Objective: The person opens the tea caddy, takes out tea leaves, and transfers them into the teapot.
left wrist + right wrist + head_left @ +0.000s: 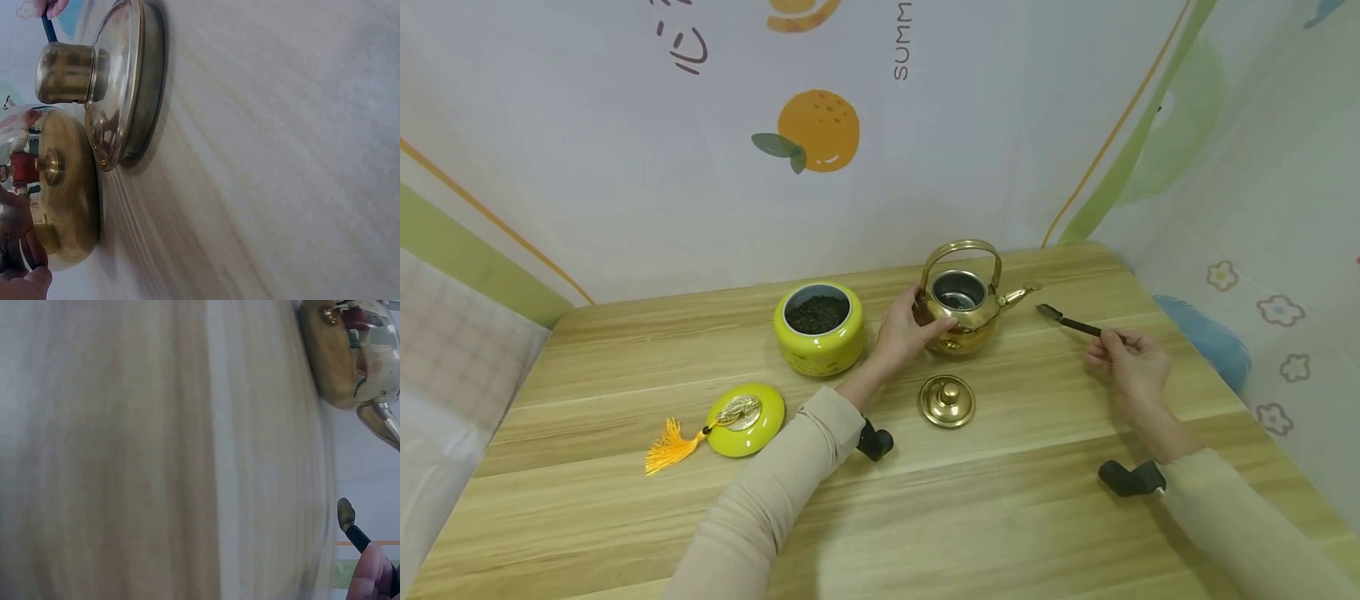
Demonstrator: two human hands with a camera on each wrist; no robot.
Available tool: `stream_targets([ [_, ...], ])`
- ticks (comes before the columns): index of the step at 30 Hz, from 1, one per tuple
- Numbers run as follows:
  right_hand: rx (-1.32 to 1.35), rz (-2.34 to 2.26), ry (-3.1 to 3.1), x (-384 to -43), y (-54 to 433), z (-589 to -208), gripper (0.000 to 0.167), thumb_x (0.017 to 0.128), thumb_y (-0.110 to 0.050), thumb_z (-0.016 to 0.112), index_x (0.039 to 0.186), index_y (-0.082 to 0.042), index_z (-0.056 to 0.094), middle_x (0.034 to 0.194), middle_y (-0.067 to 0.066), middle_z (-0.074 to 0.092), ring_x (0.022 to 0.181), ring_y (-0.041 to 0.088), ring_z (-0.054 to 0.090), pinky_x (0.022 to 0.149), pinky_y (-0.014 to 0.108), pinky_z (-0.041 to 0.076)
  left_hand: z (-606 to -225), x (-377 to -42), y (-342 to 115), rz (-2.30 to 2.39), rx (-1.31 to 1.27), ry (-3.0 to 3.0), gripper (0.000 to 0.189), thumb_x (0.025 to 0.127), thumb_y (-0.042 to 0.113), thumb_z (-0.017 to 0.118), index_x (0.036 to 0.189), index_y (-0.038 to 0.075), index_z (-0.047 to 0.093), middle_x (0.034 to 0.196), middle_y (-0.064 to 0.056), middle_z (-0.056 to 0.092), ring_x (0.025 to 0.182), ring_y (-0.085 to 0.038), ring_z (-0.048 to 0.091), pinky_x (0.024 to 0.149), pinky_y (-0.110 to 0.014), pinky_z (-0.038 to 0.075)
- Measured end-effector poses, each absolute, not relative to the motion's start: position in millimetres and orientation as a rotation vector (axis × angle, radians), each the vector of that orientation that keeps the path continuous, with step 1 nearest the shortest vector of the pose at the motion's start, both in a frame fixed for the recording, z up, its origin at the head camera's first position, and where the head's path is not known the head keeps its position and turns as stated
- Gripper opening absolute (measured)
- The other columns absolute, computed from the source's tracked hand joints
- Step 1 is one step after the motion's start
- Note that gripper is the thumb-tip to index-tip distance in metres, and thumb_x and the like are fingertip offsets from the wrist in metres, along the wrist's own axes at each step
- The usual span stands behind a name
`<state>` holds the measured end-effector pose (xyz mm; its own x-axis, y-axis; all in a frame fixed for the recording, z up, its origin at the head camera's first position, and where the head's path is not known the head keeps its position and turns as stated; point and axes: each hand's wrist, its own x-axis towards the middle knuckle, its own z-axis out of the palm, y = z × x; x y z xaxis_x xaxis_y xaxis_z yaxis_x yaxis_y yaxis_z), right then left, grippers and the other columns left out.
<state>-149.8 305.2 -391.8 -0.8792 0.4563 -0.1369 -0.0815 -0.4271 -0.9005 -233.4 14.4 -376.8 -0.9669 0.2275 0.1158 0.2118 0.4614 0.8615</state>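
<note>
Left hand (898, 329) grips round gold metal teapot (979, 330). Right of teapot, right hand (1131, 362) pinches slim black scoop (1081, 326). Left: glossy yellow round jar (820, 353) containing dark leaves (817, 315). Interiors visible: head view only.

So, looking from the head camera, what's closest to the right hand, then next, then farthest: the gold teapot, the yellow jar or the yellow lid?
From the right hand:
1. Gold teapot: left of that hand.
2. Yellow jar: left of the teapot.
3. Yellow lid: farther left, nearer the person.
</note>
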Motion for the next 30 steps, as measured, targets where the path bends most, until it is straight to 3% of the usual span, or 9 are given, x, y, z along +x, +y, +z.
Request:
stream_targets([
  [13, -0.498, 2.244, -1.821, -149, 314, -399, 0.002, 0.091, 0.001, 0.056, 0.092, 0.000, 0.055, 0.065, 0.001, 0.067, 0.053, 0.010, 0.065, 0.053, 0.021, 0.056, -376, -233, 15, 1.541, 0.375, 2.679, 0.079, 0.080, 0.033, 0.075, 0.144, 0.008, 0.035, 0.143, -0.009, 0.044, 0.132, -0.024, 0.040, 0.111, -0.036, 0.032],
  [20, -0.377, 1.773, -2.429, -149, 323, -403, 0.027, 0.093, -0.007, 0.055, 0.106, 0.016, 0.048, 0.065, -0.009, 0.064, 0.054, 0.004, 0.063, 0.052, 0.021, 0.055, -375, -232, 14, 1.555, 0.384, 2.670, 0.076, 0.080, 0.032, 0.075, 0.142, 0.008, 0.037, 0.140, -0.009, 0.047, 0.130, -0.024, 0.042, 0.110, -0.036, 0.033],
  [25, -0.335, 1.360, -2.709, -150, 325, -404, 0.031, 0.091, -0.011, 0.059, 0.105, 0.017, 0.054, 0.068, 0.002, 0.062, 0.049, 0.004, 0.056, 0.047, 0.022, 0.054, -374, -232, 14, 1.549, 0.385, 2.674, 0.076, 0.080, 0.032, 0.075, 0.142, 0.008, 0.038, 0.140, -0.010, 0.047, 0.130, -0.024, 0.042, 0.110, -0.037, 0.033],
  [30, -0.255, 1.097, -2.838, -150, 325, -404, 0.031, 0.090, -0.015, 0.062, 0.100, 0.014, 0.060, 0.079, 0.019, 0.065, 0.061, 0.007, 0.054, 0.054, 0.021, 0.048, -375, -232, 14, 1.537, 0.384, 2.684, 0.076, 0.080, 0.033, 0.075, 0.141, 0.007, 0.038, 0.139, -0.010, 0.048, 0.129, -0.024, 0.043, 0.110, -0.037, 0.034],
])
